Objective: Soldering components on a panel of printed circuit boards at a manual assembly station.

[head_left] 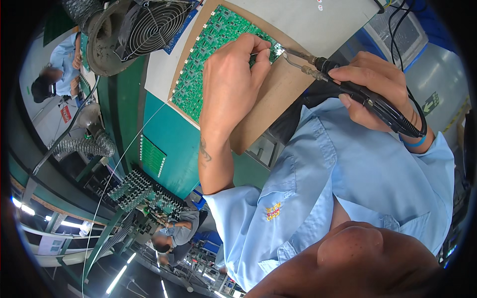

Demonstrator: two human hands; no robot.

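My left hand (231, 79) is closed in a pinch over a green circuit board panel (191, 84). A thin solder wire (136, 140) runs up from the lower left to this hand, and a short bit shows by the fingertips. My right hand (377, 89) grips a soldering iron (365, 97) by its black handle. Its metal end, with a thin bent tube alongside, points left. The tip meets the board's right edge beside my left fingertips, at a small bright spot. Beneath the panel is a brown backing board (271, 107), tilted and partly covered by my left hand.
A fan with a wire guard (156, 27) and a metal duct hood (107, 39) stand left of the panel. Another green board (152, 156) lies on the teal mat (164, 119). Black cables (395, 39) hang at the right. Two people work farther off, left and below.
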